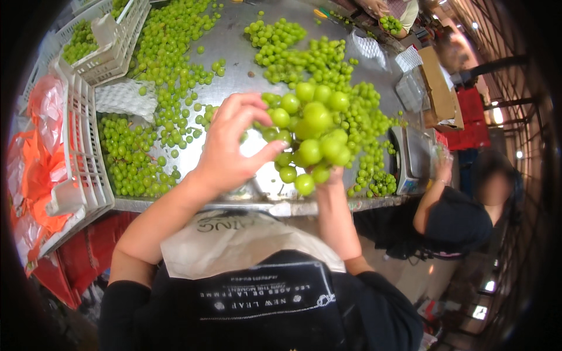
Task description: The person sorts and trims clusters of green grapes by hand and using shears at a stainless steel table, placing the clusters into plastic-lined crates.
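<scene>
A bunch of green grapes (316, 120) is held up above the metal table, in the middle of the view. My right hand (335, 176) grips it from below and behind; the grapes hide most of those fingers. At the bunch's left side is my left hand (234, 137), its thumb and fingers spread apart and curved toward the nearest grapes. Whether the fingertips touch them I cannot tell. Behind the held bunch, more grape bunches (304, 58) lie on the table.
Loose grapes (170, 52) cover the table's left part. White crates (88, 140) stand at the left, one with orange plastic bags (38, 169). A scale (413, 158), clear plastic boxes (411, 90) and a cardboard box (439, 88) are at right. A co-worker (456, 216) stands right; another person's hands (374, 7) show beyond.
</scene>
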Available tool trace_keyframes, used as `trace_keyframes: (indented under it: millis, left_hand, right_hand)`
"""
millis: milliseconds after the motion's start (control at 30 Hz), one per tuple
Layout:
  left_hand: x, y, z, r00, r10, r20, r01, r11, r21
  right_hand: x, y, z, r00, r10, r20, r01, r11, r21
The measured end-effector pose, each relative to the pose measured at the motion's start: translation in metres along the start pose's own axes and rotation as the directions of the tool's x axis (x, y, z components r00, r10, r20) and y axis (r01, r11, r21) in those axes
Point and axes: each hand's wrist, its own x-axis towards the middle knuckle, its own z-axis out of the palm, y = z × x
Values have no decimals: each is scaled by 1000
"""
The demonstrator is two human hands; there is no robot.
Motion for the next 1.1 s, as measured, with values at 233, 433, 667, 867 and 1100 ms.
trace_keyframes:
  millis: [233, 433, 667, 867, 1100]
  left_hand:
    - [-9, -22, 11, 634, -528, 565, 736, 188, -651]
    - [-15, -27, 20, 676, -247, 694, 595, -372, -712]
    - [-16, -35, 23, 720, -314, 618, 506, -371, -779]
    - [-19, -36, 22, 751, -346, 563, 508, -243, -826]
    - [-20, -37, 16, 745, -347, 569, 552, -159, -819]
  right_hand:
    - [14, -24, -1, 867, -222, 445, 498, 381, -779]
    - [14, -34, 25, 773, -184, 607, 626, 65, -777]
    - [10, -35, 34, 863, -154, 482, 494, 54, -868]
    - [4, -36, 40, 910, -67, 409, 412, 36, -910]
    - [7, -27, 30, 812, -178, 556, 547, -104, -831]
